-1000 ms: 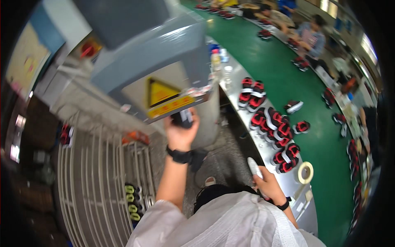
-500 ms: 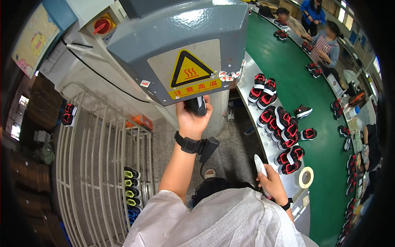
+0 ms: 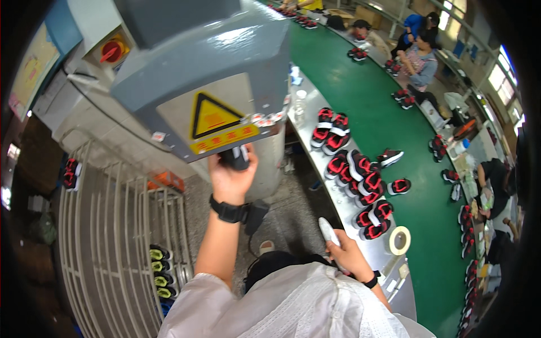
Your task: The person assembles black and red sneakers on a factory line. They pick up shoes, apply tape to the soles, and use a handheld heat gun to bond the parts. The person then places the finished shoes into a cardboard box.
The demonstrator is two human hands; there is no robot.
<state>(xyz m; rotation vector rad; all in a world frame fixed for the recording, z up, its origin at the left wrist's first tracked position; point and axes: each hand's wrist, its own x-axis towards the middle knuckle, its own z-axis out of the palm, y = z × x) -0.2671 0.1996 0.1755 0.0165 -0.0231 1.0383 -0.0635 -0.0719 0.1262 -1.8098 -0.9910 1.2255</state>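
My left hand is raised under the grey machine head, with its fingers closed around a black shoe with a white stripe. The shoe's far end is hidden by the machine's lower edge. Low on the right, beside the metal table edge, my right hand grips a long white piece with a rounded tip. It resembles a shoe sole seen edge-on, but its kind is unclear. Black-and-red shoes with white soles lie grouped on the metal table just beyond my right hand.
A green conveyor belt curves along the right, with a tape roll near its edge. A barred metal rack stands at left, holding several lime-lined shoes. Co-workers sit or stand across the belt.
The whole view has shifted, so the machine, table and both hands appear farther left. Both hands keep their holds, the left one still under the machine.
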